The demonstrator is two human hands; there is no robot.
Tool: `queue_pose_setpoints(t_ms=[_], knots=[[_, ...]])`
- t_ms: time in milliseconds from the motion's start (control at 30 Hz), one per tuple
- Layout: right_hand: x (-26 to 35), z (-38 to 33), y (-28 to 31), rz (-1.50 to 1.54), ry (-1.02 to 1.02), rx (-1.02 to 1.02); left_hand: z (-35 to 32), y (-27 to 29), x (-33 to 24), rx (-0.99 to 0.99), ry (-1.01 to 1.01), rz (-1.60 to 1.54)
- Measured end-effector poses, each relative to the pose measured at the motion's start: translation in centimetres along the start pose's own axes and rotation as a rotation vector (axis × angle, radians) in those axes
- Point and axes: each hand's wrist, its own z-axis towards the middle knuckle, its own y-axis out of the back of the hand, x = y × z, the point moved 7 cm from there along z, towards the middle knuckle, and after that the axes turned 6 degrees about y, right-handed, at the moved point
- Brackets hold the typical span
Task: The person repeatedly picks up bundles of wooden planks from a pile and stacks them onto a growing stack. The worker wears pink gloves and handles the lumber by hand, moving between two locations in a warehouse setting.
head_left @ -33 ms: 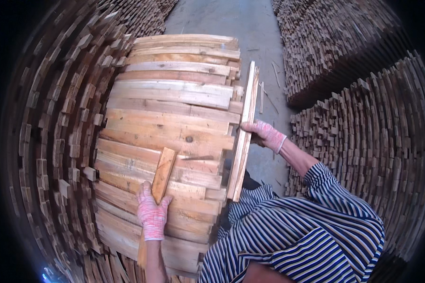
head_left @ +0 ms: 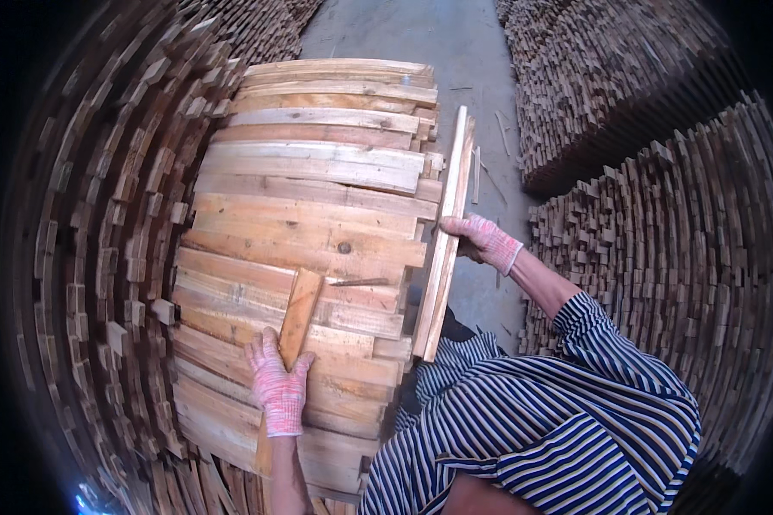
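Observation:
My left hand [head_left: 279, 390], in a pink-and-white knit glove, lies over a narrow wooden board [head_left: 301, 309]. Its fingers and thumb are spread to either side, and the palm hides the board's middle. This board slants across a stack of pale planks [head_left: 335, 245] laid side by side. Beyond the stack's right edge, my right hand [head_left: 487, 243], gloved alike, is closed around two long narrow boards [head_left: 449, 232] held together. They stand out lengthwise along the stack's side, with the thumb on top and the other fingers partly hidden behind.
Tall stacks of boards rise at the left [head_left: 103, 257] and the right [head_left: 636, 249]. A grey concrete floor [head_left: 386, 30] runs between them, with thin wood slivers [head_left: 476, 176] on it. A dark splinter [head_left: 359, 282] lies on the planks. Loose sticks [head_left: 199, 487] lie at the lower left.
My left hand's fingers have spread a little wider over the narrow board. My right hand and its two boards have shifted slightly farther away.

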Motion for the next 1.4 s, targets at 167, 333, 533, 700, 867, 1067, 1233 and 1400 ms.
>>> queue_pose_setpoints(t_ms=[167, 333, 533, 700, 867, 1067, 1233, 1400], knots=[[2.8, -3.4, 2.2, -0.065, 0.063, -0.098, -3.2, -1.0, 3.9, -0.156, 0.118, -0.013], [-1.6, -0.8, 2.0, -0.466, -0.004, -0.166, -2.6, -1.6, 3.0, -0.299, 0.100, -0.035], [5.6, -4.0, -3.0, -0.911, 0.174, -0.205, -4.8, -0.5, 3.7, -0.353, 0.167, -0.146], [16.1, -1.7, -7.3, -1.847, 0.544, -0.030, -9.2, 0.4, 2.4, -0.334, 0.228, -0.239], [21.5, 5.3, -13.5, -2.148, 0.991, 0.594, -12.4, 0.0, 0.6, -0.278, 0.353, -0.260], [14.9, 12.3, -18.6, -2.305, 1.028, 1.122, -11.3, -3.3, -1.7, -0.314, 0.386, -0.231], [12.4, 11.5, -20.9, -2.159, 1.009, 1.394, -12.5, -3.7, -1.7, -0.341, 0.497, -0.224], [12.1, 12.3, -20.6, -2.235, 0.673, 1.396, -12.5, -4.1, -1.1, -0.265, 0.579, -0.238]])
